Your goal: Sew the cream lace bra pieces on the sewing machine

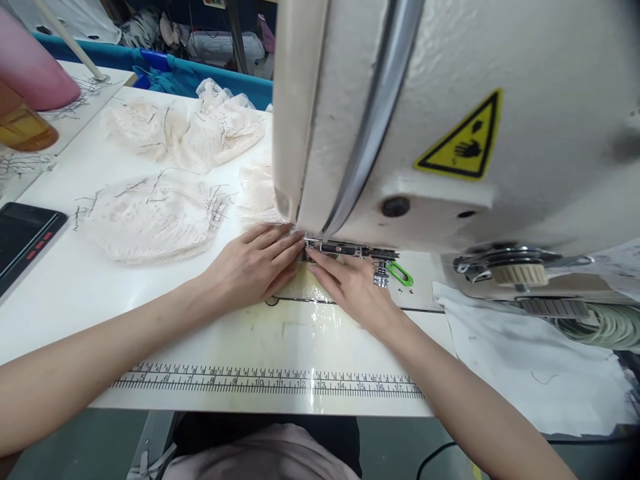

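Observation:
My left hand (257,263) lies flat beside the needle area of a sewing machine (350,133), its fingers stretched out. Its fingertips reach the edge of a cream lace piece (257,193), partly hidden behind the machine head. My right hand (360,287) comes in from the other side, thumb and forefinger extended and apart near the metal presser foot (340,248). The presser parts cover some of its fingers. Any cloth under the fingertips is too hidden to make out. A green clip-like piece (401,273) sits right of that hand.
Cream lace pieces with dark loose threads (155,217) lie on the left, more lace (215,130) behind. A phone-like black device (27,240) and a pink thread cone (37,60) stand further left. White cloth (535,367) lies right. A ruler strip (270,383) runs along the front edge.

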`<state>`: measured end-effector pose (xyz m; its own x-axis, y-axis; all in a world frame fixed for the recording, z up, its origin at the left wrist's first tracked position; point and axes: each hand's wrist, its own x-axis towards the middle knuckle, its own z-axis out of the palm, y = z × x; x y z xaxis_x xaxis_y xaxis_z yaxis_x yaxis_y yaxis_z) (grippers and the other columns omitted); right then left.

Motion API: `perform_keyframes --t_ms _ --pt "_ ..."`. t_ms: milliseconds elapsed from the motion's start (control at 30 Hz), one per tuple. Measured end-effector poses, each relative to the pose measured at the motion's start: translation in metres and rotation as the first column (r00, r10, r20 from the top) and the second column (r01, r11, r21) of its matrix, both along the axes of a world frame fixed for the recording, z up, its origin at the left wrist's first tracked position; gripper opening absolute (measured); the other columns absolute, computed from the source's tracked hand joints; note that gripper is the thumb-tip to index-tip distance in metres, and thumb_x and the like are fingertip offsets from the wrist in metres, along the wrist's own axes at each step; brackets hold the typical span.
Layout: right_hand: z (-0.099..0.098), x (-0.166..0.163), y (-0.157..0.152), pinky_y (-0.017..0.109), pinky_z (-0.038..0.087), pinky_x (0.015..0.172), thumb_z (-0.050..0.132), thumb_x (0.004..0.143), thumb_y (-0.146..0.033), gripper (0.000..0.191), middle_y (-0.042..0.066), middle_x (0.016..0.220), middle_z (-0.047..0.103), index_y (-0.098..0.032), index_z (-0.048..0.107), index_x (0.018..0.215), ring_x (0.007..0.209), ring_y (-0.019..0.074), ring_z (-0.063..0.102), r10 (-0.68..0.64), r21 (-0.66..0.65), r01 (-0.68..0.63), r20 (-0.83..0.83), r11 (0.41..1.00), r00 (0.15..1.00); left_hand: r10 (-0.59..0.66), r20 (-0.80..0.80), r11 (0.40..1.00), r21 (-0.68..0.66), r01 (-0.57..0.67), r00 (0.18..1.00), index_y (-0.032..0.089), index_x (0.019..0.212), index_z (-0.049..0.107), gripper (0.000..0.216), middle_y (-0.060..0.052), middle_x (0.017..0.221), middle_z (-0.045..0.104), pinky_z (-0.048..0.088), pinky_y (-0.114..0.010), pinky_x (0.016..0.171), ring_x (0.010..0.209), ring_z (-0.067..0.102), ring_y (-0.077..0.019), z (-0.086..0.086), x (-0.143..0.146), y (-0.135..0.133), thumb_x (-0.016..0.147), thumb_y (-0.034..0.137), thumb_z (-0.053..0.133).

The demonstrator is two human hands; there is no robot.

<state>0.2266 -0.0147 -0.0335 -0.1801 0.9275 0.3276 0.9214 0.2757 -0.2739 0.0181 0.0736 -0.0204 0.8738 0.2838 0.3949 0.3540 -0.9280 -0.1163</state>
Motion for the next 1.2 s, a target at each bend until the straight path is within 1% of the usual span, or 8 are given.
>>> perform_keyframes --t_ms 200,667,767,867,933,1033,1100,1200 --pt "-0.002 0.0 0.0 0.031 0.045 0.073 0.044 0.102 -0.042 0.036 0.004 0.09 0.069 -0.029 0.061 0.131 0.072 0.016 0.062 0.002 -0.009 -0.001 0.102 1.0 0.995 0.022 -0.02 1.0 -0.002 -0.022 1.0 0.007 0.121 0.064 0.037 -0.016 0.128 0.065 0.05 -0.045 0.103 0.122 0.061 -0.0306 -0.002 0.001 -0.001 0.101 0.031 0.043" --pt "-0.007 0.008 0.006 0.036 0.043 0.087 0.047 0.099 -0.044 0.032 0.005 0.091 0.076 -0.026 0.072 0.107 0.09 0.0226 0.067 -0.087 0.124 0.083 0.027 0.989 0.996 0.063 -0.015 0.992 0.109 -0.061 0.998 0.011 0.117 0.066 0.033 -0.012 0.121 0.069 0.049 -0.039 0.095 0.111 0.064 -0.0252 0.002 0.0 -0.006 0.1 0.034 0.049" --pt "-0.013 0.011 0.003 0.037 0.044 0.084 0.048 0.099 -0.043 0.032 0.006 0.091 0.075 -0.024 0.071 0.11 0.086 0.0229 0.067 -0.104 0.132 0.101 0.018 0.986 0.994 0.08 -0.043 0.982 0.174 -0.072 0.996 0.014 0.111 0.067 0.026 -0.008 0.111 0.072 0.051 -0.035 0.083 0.099 0.066 -0.0217 0.011 -0.001 -0.01 0.1 0.029 0.049" --pt "-0.016 0.017 0.001 0.035 0.044 0.075 0.048 0.099 -0.039 0.029 0.006 0.096 0.075 -0.026 0.069 0.115 0.081 0.0217 0.065 -0.083 0.134 0.082 0.001 0.988 0.997 0.236 -0.151 0.968 0.122 -0.219 0.96 0.015 0.101 0.069 0.023 -0.005 0.092 0.072 0.047 -0.03 0.062 0.081 0.064 -0.0184 0.029 -0.013 -0.009 0.098 0.015 0.046" --pt "-0.017 0.019 0.002 0.033 0.042 0.068 0.048 0.099 -0.037 0.026 0.004 0.101 0.075 -0.028 0.069 0.113 0.076 0.0198 0.064 -0.023 0.133 0.022 0.009 0.991 1.0 0.44 -0.223 0.897 0.069 -0.437 0.87 0.014 0.096 0.068 0.022 -0.006 0.087 0.07 0.041 -0.029 0.055 0.076 0.062 -0.0185 0.043 -0.03 -0.004 0.095 0.01 0.047" --pt "-0.013 0.019 0.003 0.032 0.038 0.062 0.052 0.098 -0.037 0.023 0.003 0.094 0.076 -0.027 0.069 0.109 0.067 0.0176 0.062 -0.016 0.165 0.008 0.046 0.986 0.999 0.686 -0.289 0.696 -0.003 -0.718 0.667 0.014 0.094 0.068 0.017 -0.009 0.091 0.069 0.035 -0.029 0.051 0.081 0.063 -0.0227 0.056 -0.061 0.007 0.094 0.021 0.052" --pt "-0.011 0.017 0.004 0.031 0.037 0.062 0.054 0.097 -0.039 0.023 0.003 0.085 0.075 -0.025 0.07 0.106 0.062 0.0165 0.06 -0.029 0.197 0.011 0.085 0.98 0.996 0.723 -0.305 0.628 -0.084 -0.774 0.62 0.017 0.092 0.069 0.019 -0.007 0.095 0.07 0.034 -0.029 0.052 0.084 0.064 -0.0226 0.056 -0.078 0.014 0.093 0.024 0.051" --pt "-0.01 0.014 0.005 0.032 0.037 0.066 0.053 0.097 -0.04 0.025 0.003 0.078 0.074 -0.024 0.071 0.103 0.061 0.0169 0.059 -0.053 0.233 0.023 0.12 0.972 0.991 0.737 -0.242 0.612 -0.157 -0.775 0.631 0.021 0.088 0.071 0.025 -0.003 0.097 0.072 0.035 -0.029 0.055 0.084 0.065 -0.0202 0.051 -0.091 0.02 0.092 0.023 0.046"
